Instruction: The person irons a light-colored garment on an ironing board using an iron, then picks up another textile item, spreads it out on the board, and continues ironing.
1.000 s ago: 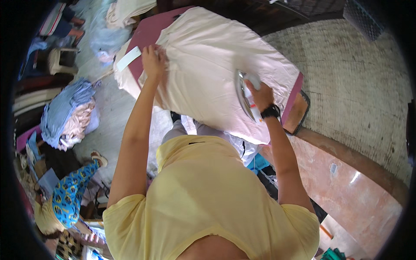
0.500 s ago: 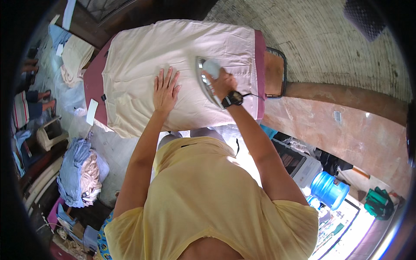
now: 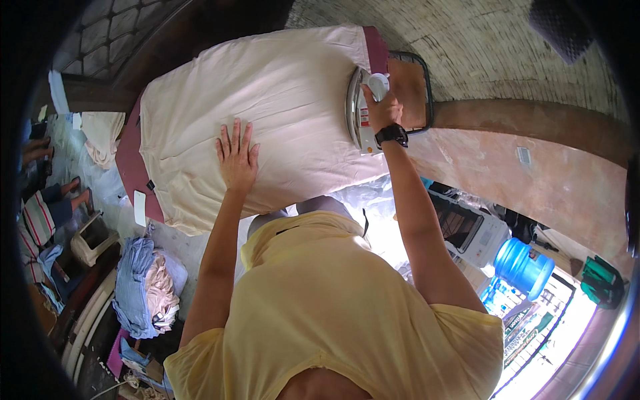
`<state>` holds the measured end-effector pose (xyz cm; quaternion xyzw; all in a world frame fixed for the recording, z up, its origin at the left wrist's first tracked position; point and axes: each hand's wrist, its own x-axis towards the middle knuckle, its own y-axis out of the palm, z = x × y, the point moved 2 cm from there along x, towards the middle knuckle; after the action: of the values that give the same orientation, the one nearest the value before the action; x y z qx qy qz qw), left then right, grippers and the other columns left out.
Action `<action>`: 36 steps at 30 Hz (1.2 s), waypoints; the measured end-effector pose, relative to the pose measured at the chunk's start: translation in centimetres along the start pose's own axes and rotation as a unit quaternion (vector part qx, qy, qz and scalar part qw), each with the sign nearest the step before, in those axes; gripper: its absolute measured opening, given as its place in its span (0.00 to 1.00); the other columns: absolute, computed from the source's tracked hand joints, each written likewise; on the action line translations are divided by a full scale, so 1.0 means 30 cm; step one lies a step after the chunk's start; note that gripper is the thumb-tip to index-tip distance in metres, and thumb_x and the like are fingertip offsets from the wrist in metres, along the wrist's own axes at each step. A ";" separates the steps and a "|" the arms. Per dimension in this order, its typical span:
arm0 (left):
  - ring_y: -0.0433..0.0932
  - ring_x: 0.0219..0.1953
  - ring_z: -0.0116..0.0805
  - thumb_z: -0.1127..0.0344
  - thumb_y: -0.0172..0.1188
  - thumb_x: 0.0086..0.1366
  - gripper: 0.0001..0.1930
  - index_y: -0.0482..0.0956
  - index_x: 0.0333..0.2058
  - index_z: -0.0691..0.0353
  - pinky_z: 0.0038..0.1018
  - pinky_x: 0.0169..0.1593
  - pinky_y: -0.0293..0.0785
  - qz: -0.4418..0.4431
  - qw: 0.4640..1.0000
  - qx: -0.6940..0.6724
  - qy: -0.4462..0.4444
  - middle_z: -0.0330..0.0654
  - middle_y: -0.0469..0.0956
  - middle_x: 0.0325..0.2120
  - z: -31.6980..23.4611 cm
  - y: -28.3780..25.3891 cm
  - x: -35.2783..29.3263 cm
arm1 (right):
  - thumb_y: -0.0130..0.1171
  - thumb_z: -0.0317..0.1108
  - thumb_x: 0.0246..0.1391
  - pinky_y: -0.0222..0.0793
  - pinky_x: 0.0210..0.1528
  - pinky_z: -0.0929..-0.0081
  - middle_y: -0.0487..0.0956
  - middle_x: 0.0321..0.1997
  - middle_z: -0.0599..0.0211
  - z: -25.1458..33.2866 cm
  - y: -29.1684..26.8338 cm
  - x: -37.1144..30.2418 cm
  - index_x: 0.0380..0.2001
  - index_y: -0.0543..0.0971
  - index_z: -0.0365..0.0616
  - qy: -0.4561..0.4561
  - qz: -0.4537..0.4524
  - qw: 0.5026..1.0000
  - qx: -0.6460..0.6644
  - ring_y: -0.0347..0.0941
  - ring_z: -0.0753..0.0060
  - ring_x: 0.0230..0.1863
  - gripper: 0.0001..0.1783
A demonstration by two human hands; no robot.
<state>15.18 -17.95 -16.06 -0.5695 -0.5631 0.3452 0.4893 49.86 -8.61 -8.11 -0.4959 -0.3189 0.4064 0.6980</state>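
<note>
A cream cloth (image 3: 293, 73) lies spread over a maroon ironing board (image 3: 130, 160), with some wrinkles toward its left end. My left hand (image 3: 238, 159) rests flat on the cloth, fingers stretched out and a little apart. In my right hand (image 3: 383, 110) is a clothes iron (image 3: 353, 110), its handle gripped from above. The iron sits at the right end of the cloth, near the board's maroon edge. Part of its body is hidden by my fingers, and a black watch (image 3: 392, 136) is on that wrist.
Beyond the board's right end is a black metal frame (image 3: 430, 87) beside a wall ledge. A pile of folded clothes (image 3: 140, 287) and a stool (image 3: 95, 240) stand at the left. A blue water jug (image 3: 523, 267) is at the lower right. Another person's legs (image 3: 63, 193) show far left.
My right hand has moved the iron rightward across the cloth to its right end. The left hand has stayed flat on the cloth. The whole view has turned slightly.
</note>
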 end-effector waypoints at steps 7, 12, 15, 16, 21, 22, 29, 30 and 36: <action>0.45 0.71 0.52 0.53 0.43 0.71 0.27 0.57 0.67 0.43 0.52 0.70 0.41 -0.006 1.000 0.008 0.000 0.37 0.50 0.70 -0.009 -0.008 0.017 | 0.62 0.66 0.47 0.73 0.42 0.49 0.80 0.33 0.41 -0.046 -0.013 -0.084 0.33 0.80 0.36 -0.011 -0.013 0.997 0.075 0.77 0.37 0.39 0.36; 0.47 0.71 0.52 0.53 0.44 0.71 0.26 0.61 0.66 0.47 0.51 0.69 0.44 -0.015 1.000 -0.021 0.000 0.41 0.54 0.69 -0.003 -0.007 0.013 | 0.59 0.73 0.43 0.74 0.45 0.52 0.81 0.33 0.43 -0.038 -0.040 0.170 0.37 0.82 0.38 0.002 0.057 0.996 0.075 0.79 0.41 0.41 0.43; 0.53 0.68 0.52 0.56 0.48 0.69 0.24 0.66 0.63 0.50 0.49 0.68 0.46 -0.074 0.989 -0.126 0.004 0.42 0.60 0.66 0.001 -0.016 0.080 | 0.59 0.74 0.42 0.75 0.46 0.56 0.82 0.33 0.44 -0.227 -0.069 0.318 0.38 0.82 0.39 0.007 -0.027 0.995 0.095 0.80 0.46 0.41 0.44; 0.56 0.67 0.52 0.58 0.50 0.69 0.23 0.68 0.61 0.52 0.49 0.68 0.48 -0.089 0.985 -0.142 0.037 0.43 0.62 0.65 -0.044 -0.043 0.146 | 0.59 0.74 0.41 0.74 0.47 0.56 0.82 0.35 0.44 -0.270 -0.096 0.344 0.40 0.82 0.39 0.024 -0.018 0.996 0.090 0.80 0.46 0.43 0.44; 0.66 0.60 0.44 0.69 0.59 0.62 0.16 0.76 0.50 0.56 0.39 0.62 0.62 0.001 0.940 -0.192 0.280 0.38 0.73 0.55 -0.421 -0.025 0.539 | 0.59 0.75 0.39 0.71 0.54 0.57 0.81 0.42 0.42 -0.422 -0.160 0.451 0.43 0.81 0.37 0.100 0.048 0.993 0.046 0.77 0.45 0.50 0.48; 0.68 0.59 0.42 0.69 0.59 0.61 0.15 0.78 0.48 0.56 0.37 0.61 0.64 0.029 0.927 -0.187 0.322 0.37 0.73 0.54 -0.489 0.004 0.590 | 0.59 0.75 0.38 0.72 0.53 0.57 0.81 0.40 0.43 -0.427 -0.134 0.458 0.42 0.82 0.38 0.083 0.030 0.995 0.053 0.77 0.45 0.48 0.47; 0.67 0.56 0.33 0.69 0.60 0.59 0.14 0.79 0.46 0.53 0.32 0.59 0.64 0.151 0.891 -0.095 0.417 0.32 0.74 0.49 -0.743 0.255 0.753 | 0.59 0.75 0.38 0.72 0.54 0.57 0.81 0.43 0.45 -0.474 -0.059 0.442 0.45 0.82 0.41 0.107 0.069 0.989 0.081 0.77 0.49 0.51 0.47; 0.67 0.55 0.32 0.69 0.60 0.59 0.13 0.79 0.44 0.53 0.32 0.58 0.64 0.153 0.891 -0.081 0.419 0.32 0.74 0.48 -0.746 0.272 0.767 | 0.58 0.76 0.39 0.72 0.53 0.57 0.82 0.42 0.45 -0.477 -0.065 0.426 0.43 0.82 0.40 0.092 0.051 0.990 0.096 0.78 0.51 0.50 0.47; 0.72 0.46 0.39 0.72 0.60 0.56 0.06 0.72 0.30 0.58 0.35 0.48 0.68 0.165 0.886 -0.108 0.420 0.39 0.74 0.36 -0.756 0.310 0.829 | 0.66 0.61 0.42 0.72 0.50 0.54 0.78 0.46 0.47 -0.377 -0.159 0.311 0.44 0.78 0.42 -0.040 -0.254 0.963 -0.085 0.75 0.43 0.48 0.36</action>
<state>42.59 3.63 -14.52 -0.7956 -0.2360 0.0863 0.5512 65.00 -6.12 -6.64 -0.4398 -0.4951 0.2068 0.7202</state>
